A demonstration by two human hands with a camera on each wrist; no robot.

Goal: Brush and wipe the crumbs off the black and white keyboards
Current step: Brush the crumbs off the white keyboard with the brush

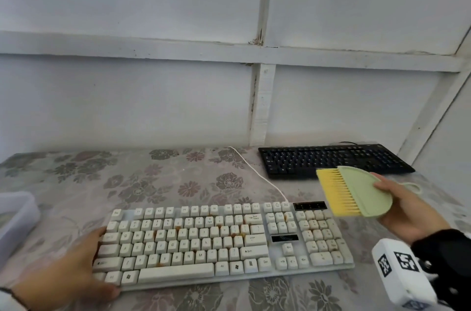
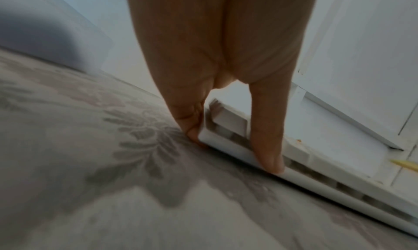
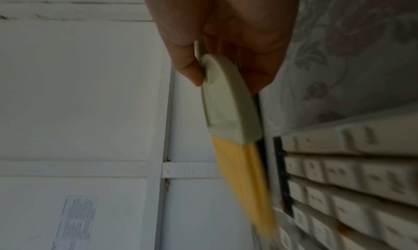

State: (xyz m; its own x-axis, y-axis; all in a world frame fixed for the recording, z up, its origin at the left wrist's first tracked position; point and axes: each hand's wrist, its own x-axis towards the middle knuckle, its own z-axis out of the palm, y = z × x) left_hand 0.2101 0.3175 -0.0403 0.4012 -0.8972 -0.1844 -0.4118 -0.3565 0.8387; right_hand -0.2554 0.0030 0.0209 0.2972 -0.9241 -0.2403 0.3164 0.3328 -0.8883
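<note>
The white keyboard [image 1: 219, 241] lies near the table's front edge, with brown crumbs between many keys. My left hand [image 1: 96, 262] grips its left end, fingers along the side and thumb [image 2: 269, 146] on the front rim. My right hand [image 1: 397, 198] holds a pale green brush [image 1: 356, 192] with yellow bristles [image 1: 336, 193]. It hovers above the number pad's far right corner, clear of the keys, bristles pointing left. In the right wrist view the brush [image 3: 228, 107] is pinched between thumb and fingers. The black keyboard [image 1: 331, 161] sits at the back right against the wall.
A floral cloth [image 1: 153, 183] covers the table. A translucent plastic box [image 1: 15, 219] stands at the left edge. The white keyboard's cable [image 1: 257, 173] runs back toward the wall. White panelled walls close off the back and the right side.
</note>
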